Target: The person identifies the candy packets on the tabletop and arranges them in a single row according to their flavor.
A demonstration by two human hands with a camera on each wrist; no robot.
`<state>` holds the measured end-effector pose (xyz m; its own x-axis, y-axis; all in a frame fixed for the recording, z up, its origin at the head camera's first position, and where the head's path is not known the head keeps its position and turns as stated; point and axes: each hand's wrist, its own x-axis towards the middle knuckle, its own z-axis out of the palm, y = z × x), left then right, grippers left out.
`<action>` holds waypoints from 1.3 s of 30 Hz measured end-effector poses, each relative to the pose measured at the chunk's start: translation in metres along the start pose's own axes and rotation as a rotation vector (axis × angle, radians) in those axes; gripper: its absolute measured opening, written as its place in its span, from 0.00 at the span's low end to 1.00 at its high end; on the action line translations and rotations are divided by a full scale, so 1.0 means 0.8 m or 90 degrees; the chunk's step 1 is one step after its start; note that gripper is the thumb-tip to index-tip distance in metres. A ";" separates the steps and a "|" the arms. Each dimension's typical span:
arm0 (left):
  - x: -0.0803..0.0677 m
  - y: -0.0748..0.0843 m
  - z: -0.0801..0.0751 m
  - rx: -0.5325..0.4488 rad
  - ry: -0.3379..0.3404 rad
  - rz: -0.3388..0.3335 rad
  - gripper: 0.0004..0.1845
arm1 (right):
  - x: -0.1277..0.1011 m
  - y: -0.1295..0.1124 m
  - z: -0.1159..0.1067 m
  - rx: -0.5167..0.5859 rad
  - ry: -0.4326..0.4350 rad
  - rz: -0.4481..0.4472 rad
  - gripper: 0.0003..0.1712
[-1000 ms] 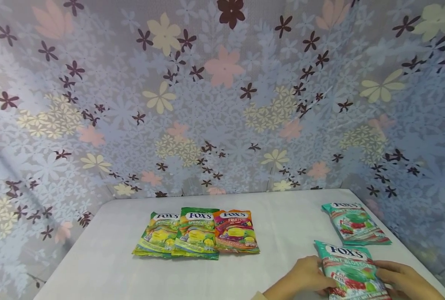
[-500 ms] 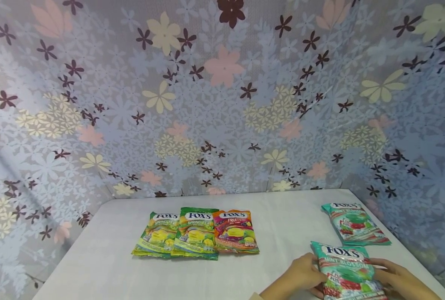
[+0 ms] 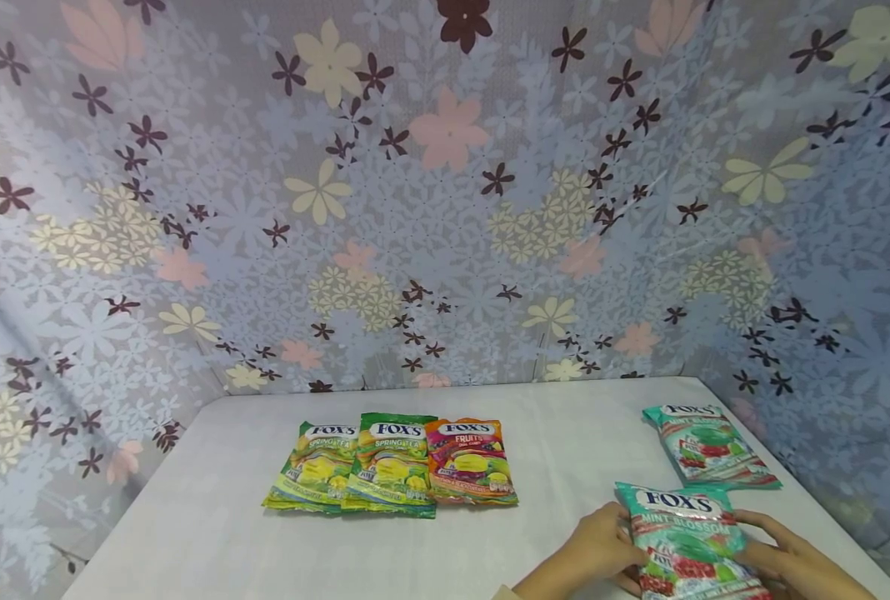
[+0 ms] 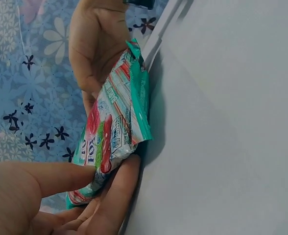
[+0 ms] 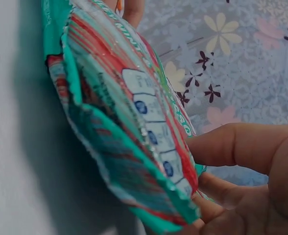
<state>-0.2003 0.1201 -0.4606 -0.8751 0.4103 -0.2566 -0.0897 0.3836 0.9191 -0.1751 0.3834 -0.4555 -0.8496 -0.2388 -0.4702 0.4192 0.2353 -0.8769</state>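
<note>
a teal mint blossom candy bag (image 3: 687, 537) is gripped at its two long sides by both hands, at the near right corner of the white counter (image 3: 565, 450). the left hand (image 3: 598, 550) is curled round the bag's left edge, thumb on the printed front and fingers (image 4: 115, 196) tucked beneath it, as is seen in the left wrist view. the right hand (image 3: 790, 554) is closed on the opposite edge, its thumb (image 5: 232, 144) pressed on the front and the other fingers under the bag. the bag is tilted, its near end raised off the counter. a second teal bag (image 3: 703, 446) is laid flat just beyond it, near the right edge. well apart to the left, two green spring tea bags (image 3: 355, 471) and an orange fruits bag (image 3: 471, 462) are laid side by side, edges overlapping. a flowered sheet (image 3: 445, 192) is hung behind the counter.
</note>
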 end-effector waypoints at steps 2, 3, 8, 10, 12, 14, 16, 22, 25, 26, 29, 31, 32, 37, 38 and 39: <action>-0.002 -0.001 -0.003 -0.015 -0.017 0.010 0.18 | 0.000 -0.002 0.004 0.032 -0.006 0.009 0.44; -0.003 -0.002 -0.005 -0.017 -0.023 0.015 0.19 | 0.000 -0.004 0.007 0.045 -0.007 0.013 0.45; -0.009 -0.007 -0.017 -0.011 -0.037 0.029 0.20 | 0.002 -0.011 0.019 0.083 -0.029 0.006 0.44; -0.012 -0.009 -0.024 -0.004 -0.034 0.042 0.20 | 0.004 -0.014 0.022 0.106 -0.058 -0.006 0.42; -0.015 -0.010 -0.031 -0.009 -0.031 0.054 0.20 | 0.007 -0.017 0.025 0.101 -0.075 -0.019 0.41; -0.017 -0.011 -0.039 -0.011 -0.026 0.067 0.21 | 0.012 -0.022 0.029 0.073 -0.076 -0.035 0.40; -0.019 -0.013 -0.049 -0.018 -0.025 0.074 0.21 | 0.019 -0.028 0.036 0.016 -0.050 -0.044 0.41; -0.027 -0.024 -0.079 -0.038 0.002 0.079 0.21 | 0.037 -0.044 0.070 -0.057 0.038 -0.044 0.45; -0.034 -0.028 -0.097 -0.053 0.004 0.083 0.22 | 0.043 -0.051 0.086 -0.050 0.047 -0.055 0.45; -0.035 -0.029 -0.103 -0.050 0.004 0.085 0.23 | 0.044 -0.054 0.091 -0.047 0.050 -0.058 0.45; -0.040 -0.032 -0.122 -0.042 0.006 0.091 0.23 | 0.047 -0.061 0.104 -0.038 0.049 -0.077 0.44; -0.044 -0.034 -0.134 -0.039 0.009 0.097 0.24 | 0.049 -0.067 0.113 -0.028 0.042 -0.092 0.44; -0.046 -0.035 -0.140 -0.042 0.010 0.101 0.24 | 0.050 -0.070 0.117 -0.024 0.038 -0.103 0.44; -0.055 -0.039 -0.167 -0.070 0.009 0.130 0.26 | 0.054 -0.085 0.136 -0.005 0.019 -0.142 0.44; -0.056 -0.039 -0.172 -0.074 0.010 0.135 0.26 | 0.055 -0.088 0.139 -0.006 0.019 -0.150 0.44; -0.058 -0.039 -0.177 -0.078 0.013 0.138 0.26 | 0.057 -0.091 0.143 -0.006 0.017 -0.157 0.44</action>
<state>-0.2241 -0.0281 -0.4354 -0.8892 0.4555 -0.0441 0.0457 0.1843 0.9818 -0.2077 0.2476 -0.4244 -0.9341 -0.2650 -0.2392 0.1955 0.1811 -0.9638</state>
